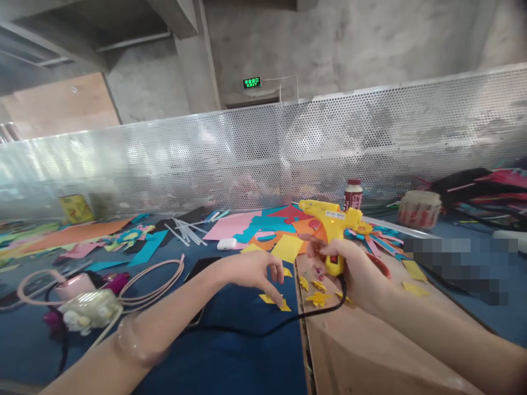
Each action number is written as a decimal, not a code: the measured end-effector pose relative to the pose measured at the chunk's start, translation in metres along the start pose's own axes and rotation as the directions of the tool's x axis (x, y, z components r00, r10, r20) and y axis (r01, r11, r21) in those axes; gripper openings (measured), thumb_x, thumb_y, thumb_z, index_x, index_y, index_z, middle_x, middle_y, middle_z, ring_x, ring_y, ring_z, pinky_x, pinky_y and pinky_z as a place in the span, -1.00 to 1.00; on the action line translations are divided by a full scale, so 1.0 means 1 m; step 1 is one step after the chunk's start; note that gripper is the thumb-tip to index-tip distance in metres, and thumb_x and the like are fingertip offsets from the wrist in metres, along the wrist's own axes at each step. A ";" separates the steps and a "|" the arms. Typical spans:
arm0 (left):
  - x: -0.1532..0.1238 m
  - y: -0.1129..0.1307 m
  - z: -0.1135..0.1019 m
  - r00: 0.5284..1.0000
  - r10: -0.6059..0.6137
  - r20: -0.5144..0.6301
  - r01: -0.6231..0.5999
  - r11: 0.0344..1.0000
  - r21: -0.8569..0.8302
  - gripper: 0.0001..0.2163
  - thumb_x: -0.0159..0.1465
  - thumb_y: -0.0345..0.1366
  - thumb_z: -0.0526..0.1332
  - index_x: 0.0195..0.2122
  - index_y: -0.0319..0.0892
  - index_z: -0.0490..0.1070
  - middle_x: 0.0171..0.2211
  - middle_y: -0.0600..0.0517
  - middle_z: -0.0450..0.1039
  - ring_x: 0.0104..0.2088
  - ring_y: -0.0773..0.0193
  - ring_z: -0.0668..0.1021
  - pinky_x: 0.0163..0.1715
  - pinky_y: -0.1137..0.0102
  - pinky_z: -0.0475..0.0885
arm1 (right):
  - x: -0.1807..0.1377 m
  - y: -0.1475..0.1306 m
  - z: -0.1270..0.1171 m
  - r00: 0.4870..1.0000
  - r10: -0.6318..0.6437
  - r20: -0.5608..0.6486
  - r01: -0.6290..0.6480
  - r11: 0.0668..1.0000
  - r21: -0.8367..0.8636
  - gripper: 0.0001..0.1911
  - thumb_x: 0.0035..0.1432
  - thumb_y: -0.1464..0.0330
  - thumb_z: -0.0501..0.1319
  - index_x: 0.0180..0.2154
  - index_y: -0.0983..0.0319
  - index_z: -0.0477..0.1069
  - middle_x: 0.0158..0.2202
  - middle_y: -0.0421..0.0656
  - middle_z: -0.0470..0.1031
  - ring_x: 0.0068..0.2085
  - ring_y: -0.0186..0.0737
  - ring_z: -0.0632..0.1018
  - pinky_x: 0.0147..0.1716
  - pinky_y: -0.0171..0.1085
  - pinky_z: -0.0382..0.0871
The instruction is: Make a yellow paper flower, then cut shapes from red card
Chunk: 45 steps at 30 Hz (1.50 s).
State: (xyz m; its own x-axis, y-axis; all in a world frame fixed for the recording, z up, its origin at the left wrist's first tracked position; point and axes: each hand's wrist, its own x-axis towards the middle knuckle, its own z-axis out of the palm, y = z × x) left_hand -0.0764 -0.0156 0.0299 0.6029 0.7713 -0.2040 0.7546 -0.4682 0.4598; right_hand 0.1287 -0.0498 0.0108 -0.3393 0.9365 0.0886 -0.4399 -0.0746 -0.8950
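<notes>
My right hand (362, 274) grips a yellow glue gun (331, 222) by its handle, with the nozzle facing left. A black cord (272, 331) runs from the handle's base across to the left. My left hand (259, 271) hovers low over the blue table, fingers apart and bent downward. One of its fingertips is at a small yellow cut piece (284, 305); whether it touches is hard to tell. Between the hands, several yellow pieces lie on a brown board, among them a layered yellow shape (319, 299). Above them lies a yellow sheet (288, 248).
White glue sticks (187, 231) and a white earphone case (226, 244) lie behind my left hand. At left are a coiled pink cable (152, 285) and a clear bag-like thing (90, 310). A bottle (353, 193) and jar (419, 208) stand before the perforated metal screen (255, 159).
</notes>
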 end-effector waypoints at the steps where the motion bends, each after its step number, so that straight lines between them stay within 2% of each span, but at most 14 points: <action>1: 0.001 0.000 0.003 1.000 0.008 0.024 -0.008 1.000 0.005 -0.61 -0.22 -0.06 0.37 -0.38 -0.14 0.45 -0.41 0.07 0.44 -0.46 0.32 0.43 -0.56 0.49 0.22 | -0.003 0.001 0.001 0.998 -0.035 0.043 0.036 0.999 -0.032 -0.88 -0.10 0.44 0.05 -0.54 0.28 0.36 -0.66 -0.21 0.31 -0.61 -0.35 0.34 -0.58 -0.36 0.25; 5: 0.005 -0.003 0.011 0.999 0.003 0.045 -0.003 1.000 -0.009 -0.68 -0.23 -0.10 0.38 -0.49 -0.15 0.43 -0.45 0.08 0.43 -0.46 0.33 0.42 -0.56 0.50 0.21 | -0.010 0.008 0.002 0.987 -0.104 0.124 0.123 0.980 -0.155 -0.84 -0.06 0.47 0.03 -0.53 0.30 0.37 -0.63 -0.18 0.34 -0.58 -0.32 0.36 -0.51 -0.31 0.26; 8: 0.004 -0.007 0.013 0.999 -0.011 0.051 0.014 0.998 -0.065 -0.68 -0.23 -0.12 0.38 -0.49 -0.16 0.39 -0.46 0.08 0.41 -0.44 0.32 0.42 -0.52 0.49 0.23 | -0.010 0.015 0.000 0.986 -0.116 0.116 0.136 0.974 -0.181 -0.80 -0.07 0.47 0.04 -0.40 0.31 0.41 -0.59 -0.17 0.38 -0.56 -0.31 0.38 -0.51 -0.31 0.25; 11: 0.002 -0.012 0.015 1.000 0.010 0.008 -0.009 0.990 -0.138 -0.67 -0.21 -0.14 0.37 -0.48 -0.18 0.35 -0.47 0.09 0.40 -0.46 0.34 0.42 -0.50 0.47 0.24 | -0.009 0.017 -0.002 0.990 -0.099 0.101 0.115 0.979 -0.167 -0.73 -0.07 0.46 0.04 -0.30 0.30 0.41 -0.60 -0.19 0.38 -0.58 -0.29 0.38 -0.54 -0.31 0.25; 14: 0.001 -0.015 0.016 0.997 0.014 -0.079 -0.031 0.975 -0.221 -0.68 -0.16 -0.14 0.35 -0.45 -0.18 0.33 -0.47 0.09 0.39 -0.48 0.36 0.41 -0.51 0.47 0.22 | -0.008 0.017 -0.002 0.991 -0.084 0.109 0.103 0.977 -0.185 -0.77 -0.08 0.46 0.03 -0.39 0.29 0.42 -0.66 -0.20 0.34 -0.60 -0.29 0.37 -0.56 -0.30 0.25; 17: 0.001 -0.017 0.019 0.984 0.002 -0.178 -0.057 0.951 -0.304 -0.68 -0.15 -0.17 0.35 -0.42 -0.19 0.33 -0.49 0.10 0.36 -0.49 0.38 0.39 -0.51 0.47 0.22 | -0.009 0.017 -0.003 0.987 -0.090 0.136 0.120 0.965 -0.232 -0.82 -0.09 0.48 0.02 -0.55 0.29 0.38 -0.64 -0.17 0.36 -0.59 -0.31 0.38 -0.52 -0.31 0.27; 19: 0.000 -0.017 0.021 0.970 0.008 -0.243 -0.099 0.925 -0.368 -0.70 -0.12 -0.18 0.34 -0.42 -0.20 0.32 -0.51 0.10 0.35 -0.49 0.38 0.38 -0.50 0.46 0.22 | -0.010 0.018 -0.004 0.986 -0.083 0.147 0.117 0.964 -0.238 -0.83 -0.10 0.49 0.02 -0.55 0.29 0.37 -0.64 -0.18 0.37 -0.57 -0.31 0.40 -0.50 -0.32 0.28; 25: -0.004 -0.011 0.020 0.917 -0.051 -0.395 -0.203 0.793 -0.574 -0.74 -0.07 -0.24 0.33 -0.42 -0.19 0.29 -0.46 0.06 0.41 -0.40 0.29 0.47 -0.35 0.37 0.31 | -0.019 0.025 -0.003 0.989 0.009 0.148 0.022 0.978 -0.209 -0.80 -0.02 0.43 0.02 -0.31 0.23 0.33 -0.73 -0.31 0.27 -0.78 -0.38 0.23 -0.75 -0.36 0.18; 30: -0.005 -0.011 0.015 0.862 -0.096 -0.498 -0.285 0.722 -0.631 -0.77 -0.06 -0.25 0.32 -0.42 -0.17 0.31 -0.44 0.06 0.44 -0.37 0.31 0.49 -0.29 0.34 0.33 | -0.030 0.021 0.005 0.996 -0.068 0.049 0.081 0.938 -0.338 -0.77 0.06 0.29 0.09 -0.22 0.21 0.34 -0.74 -0.32 0.27 -0.75 -0.34 0.32 -0.72 -0.35 0.25; 35: -0.007 -0.015 0.008 0.814 -0.157 -0.559 -0.263 0.759 -0.596 -0.75 -0.06 -0.21 0.31 -0.41 -0.17 0.31 -0.45 0.05 0.45 -0.40 0.33 0.48 -0.35 0.38 0.34 | -0.032 0.015 0.010 0.997 -0.074 -0.018 0.059 0.902 -0.428 -0.74 0.00 0.16 0.17 -0.29 0.16 0.41 -0.76 -0.27 0.27 -0.74 -0.31 0.32 -0.74 -0.32 0.24; 38: -0.008 -0.014 0.003 0.758 -0.174 -0.628 -0.284 0.779 -0.559 -0.76 -0.06 -0.21 0.31 -0.41 -0.18 0.32 -0.40 0.03 0.46 -0.38 0.33 0.49 -0.36 0.40 0.35 | -0.032 0.014 0.009 0.998 -0.062 -0.032 0.040 0.884 -0.466 -0.73 0.00 0.14 0.17 -0.30 0.17 0.41 -0.78 -0.28 0.25 -0.76 -0.34 0.28 -0.76 -0.33 0.21; 42: -0.011 -0.008 0.000 0.676 -0.189 -0.712 -0.334 0.783 -0.525 -0.81 -0.04 -0.26 0.31 -0.50 -0.19 0.32 -0.47 0.06 0.45 -0.42 0.36 0.48 -0.38 0.41 0.37 | -0.032 0.015 0.003 0.997 -0.073 -0.020 0.050 0.836 -0.546 -0.65 0.04 0.10 0.10 -0.27 0.23 0.36 -0.78 -0.32 0.25 -0.78 -0.39 0.24 -0.76 -0.36 0.19; 45: -0.015 -0.004 0.000 0.655 -0.180 -0.734 -0.364 0.776 -0.515 -0.84 -0.04 -0.28 0.31 -0.51 -0.19 0.34 -0.50 0.08 0.45 -0.44 0.36 0.48 -0.38 0.40 0.39 | -0.030 0.015 -0.002 0.996 -0.074 -0.055 0.025 0.792 -0.611 -0.65 0.02 0.09 0.12 -0.30 0.24 0.37 -0.78 -0.31 0.27 -0.77 -0.38 0.26 -0.74 -0.37 0.19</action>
State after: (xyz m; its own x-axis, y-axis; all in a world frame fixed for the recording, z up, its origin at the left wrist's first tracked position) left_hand -0.0889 -0.0253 0.0309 0.0691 0.9060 0.4176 0.2327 -0.4217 0.8764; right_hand 0.1342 -0.0784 -0.0067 -0.2593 0.9570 0.1304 0.1510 0.1735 -0.9732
